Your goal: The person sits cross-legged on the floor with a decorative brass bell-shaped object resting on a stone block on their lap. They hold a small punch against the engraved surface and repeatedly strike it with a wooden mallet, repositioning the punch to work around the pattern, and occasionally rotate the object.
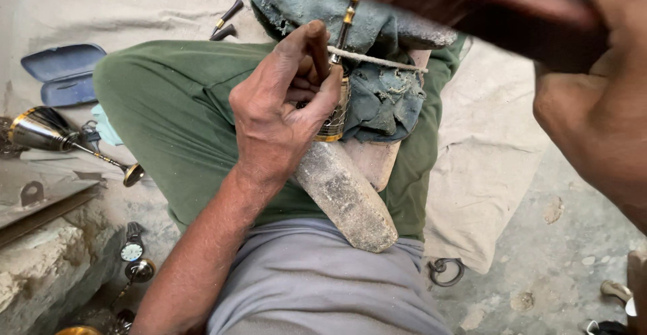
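Brass piece (335, 116), engraved and banded, sits in the left hand (280, 116), whose fingers (306, 55) curl tightly around it and press it onto a worn wooden block (347, 200) lying across the lap. A thin chisel (344, 28) rises from the piece just above the fingers, against a green cloth (384, 99). The right hand (593, 126) is blurred, near the lens; its grip cannot be told. A goblet (47, 133) lies well left of the fingers.
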